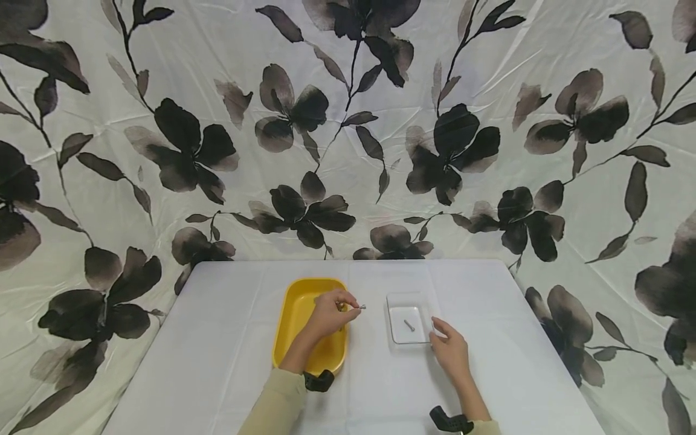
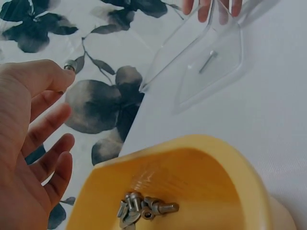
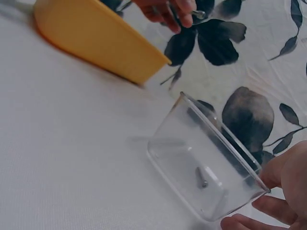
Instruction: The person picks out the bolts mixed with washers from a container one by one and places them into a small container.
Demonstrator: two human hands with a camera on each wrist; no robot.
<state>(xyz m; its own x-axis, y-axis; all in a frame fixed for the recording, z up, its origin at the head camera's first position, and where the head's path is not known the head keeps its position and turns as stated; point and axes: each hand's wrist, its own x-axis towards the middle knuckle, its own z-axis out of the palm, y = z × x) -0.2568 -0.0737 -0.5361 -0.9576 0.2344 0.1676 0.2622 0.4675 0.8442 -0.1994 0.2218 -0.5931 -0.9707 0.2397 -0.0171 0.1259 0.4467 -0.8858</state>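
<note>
My left hand [image 1: 327, 315] pinches a small metal socket-head bolt [image 1: 363, 307] between thumb and fingertip, above the right side of a yellow tray [image 1: 278, 329]. Its other fingers are spread loosely in the left wrist view. Inside the tray lie several metal bolts [image 2: 144, 206], bunched together. To the right stands a clear rectangular container [image 1: 393, 326] with one bolt [image 1: 409, 325] lying on its bottom. My right hand [image 1: 451, 350] touches the container's right side with extended fingers [image 3: 273, 208], partly cut off in the right wrist view.
Both containers stand on a white-covered table [image 1: 217, 338], the yellow tray left of the clear one with a gap between. Behind the table's far edge hangs a white cloth [image 1: 380, 181] with dark flowers. A black strap device [image 1: 319, 380] sits on each wrist.
</note>
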